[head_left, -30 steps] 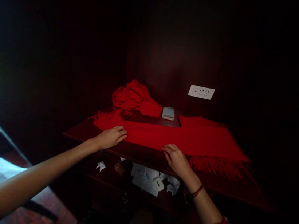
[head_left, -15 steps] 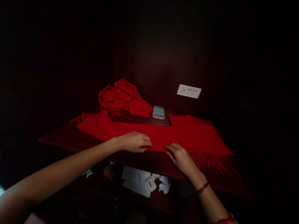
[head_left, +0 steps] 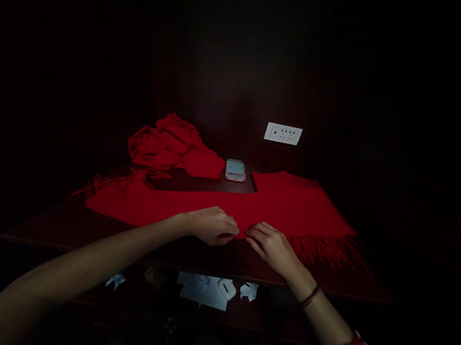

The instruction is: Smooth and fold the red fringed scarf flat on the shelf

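A red fringed scarf lies across the dark table, its long strip running left and its wider folded part at the right. At the strip's near edge, my left hand has its fingers curled and closed on the scarf cloth. My right hand is just to the right, fingertips pinched together on the same edge. Only a small gap separates the two hands. Fringes show at the scarf's left end and along its near right side. Behind the strip, a crumpled pile of red fringed cloth rests at the left.
A phone with a lit screen lies beyond the scarf. A white wall socket is above it. On a shelf below the tabletop are papers, a white case and crumpled scraps. The surroundings are very dark.
My left hand has come closer to my right, and its fingers have curled in on the scarf's edge. The view has shifted slightly, with the table looking nearer.
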`<state>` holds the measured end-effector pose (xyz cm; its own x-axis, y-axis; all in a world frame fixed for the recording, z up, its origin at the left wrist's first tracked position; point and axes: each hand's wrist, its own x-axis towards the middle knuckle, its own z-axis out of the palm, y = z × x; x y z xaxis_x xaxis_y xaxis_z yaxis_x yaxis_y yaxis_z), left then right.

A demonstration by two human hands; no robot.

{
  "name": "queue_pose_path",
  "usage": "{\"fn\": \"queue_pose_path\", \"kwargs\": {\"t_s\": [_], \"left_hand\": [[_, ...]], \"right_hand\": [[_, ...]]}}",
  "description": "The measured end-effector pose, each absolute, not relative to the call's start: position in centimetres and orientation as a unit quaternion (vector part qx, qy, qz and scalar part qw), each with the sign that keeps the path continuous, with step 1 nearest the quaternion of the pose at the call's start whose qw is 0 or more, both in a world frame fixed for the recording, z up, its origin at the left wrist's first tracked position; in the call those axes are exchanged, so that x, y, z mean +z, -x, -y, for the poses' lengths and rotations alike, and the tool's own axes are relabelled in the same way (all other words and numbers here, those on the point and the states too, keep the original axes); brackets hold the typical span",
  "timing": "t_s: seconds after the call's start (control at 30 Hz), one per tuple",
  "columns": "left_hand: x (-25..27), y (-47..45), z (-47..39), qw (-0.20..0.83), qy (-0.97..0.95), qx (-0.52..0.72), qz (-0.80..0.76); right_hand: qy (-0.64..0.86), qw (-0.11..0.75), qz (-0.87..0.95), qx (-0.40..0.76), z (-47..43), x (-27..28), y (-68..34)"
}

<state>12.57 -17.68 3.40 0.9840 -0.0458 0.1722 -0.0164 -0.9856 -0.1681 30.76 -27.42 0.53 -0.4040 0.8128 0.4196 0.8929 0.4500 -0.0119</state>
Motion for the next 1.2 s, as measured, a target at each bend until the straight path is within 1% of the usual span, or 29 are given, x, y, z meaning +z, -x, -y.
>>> {"fn": "queue_pose_path", "kwargs": {"t_s": [0.17, 0.23, 0.33, 0.4, 0.5, 0.63, 0.7, 0.77, 0.9, 1.07, 1.2], "left_hand": [[2.6, -12.2, 17.0, -0.035, 0.993, -0.110, -0.017], [2.5, -12.1, 16.2, -0.065, 0.989, -0.134, 0.012], [2.1, -11.9, 14.5, -0.050, 0.977, -0.178, 0.109], [1.6, -11.7, 13.6, -0.025, 0.968, -0.178, 0.174], [0.8, -11.5, 13.1, -0.005, 0.957, -0.135, 0.257], [1.0, -11.1, 13.6, -0.054, 0.938, -0.032, 0.341], [1.3, -10.8, 13.6, -0.082, 0.929, 0.012, 0.362], [1.6, -10.5, 13.3, -0.093, 0.921, 0.020, 0.379], [1.5, -10.0, 12.1, -0.072, 0.915, -0.041, 0.394], [1.0, -9.8, 11.0, -0.042, 0.926, -0.072, 0.368], [0.9, -9.6, 10.7, -0.036, 0.926, -0.079, 0.366]], "right_hand": [[0.520, 0.195, 0.827, -0.088, 27.7, 0.6, -30.7], [0.524, 0.201, 0.824, -0.080, 27.8, 0.7, -30.7], [0.534, 0.211, 0.815, -0.076, 27.9, 0.7, -30.8], [0.544, 0.215, 0.808, -0.076, 27.7, 0.6, -30.9], [0.552, 0.216, 0.802, -0.074, 27.5, 0.5, -31.0], [0.555, 0.209, 0.802, -0.073, 27.4, 0.5, -30.9], [0.559, 0.205, 0.800, -0.077, 27.4, 0.5, -30.8], [0.562, 0.201, 0.798, -0.083, 27.6, 0.5, -30.7], [0.559, 0.185, 0.803, -0.086, 27.6, 0.9, -30.8], [0.548, 0.109, 0.828, -0.052, 24.9, 3.5, -30.4], [0.564, 0.131, 0.814, -0.056, 21.2, 4.4, -28.5]]}}
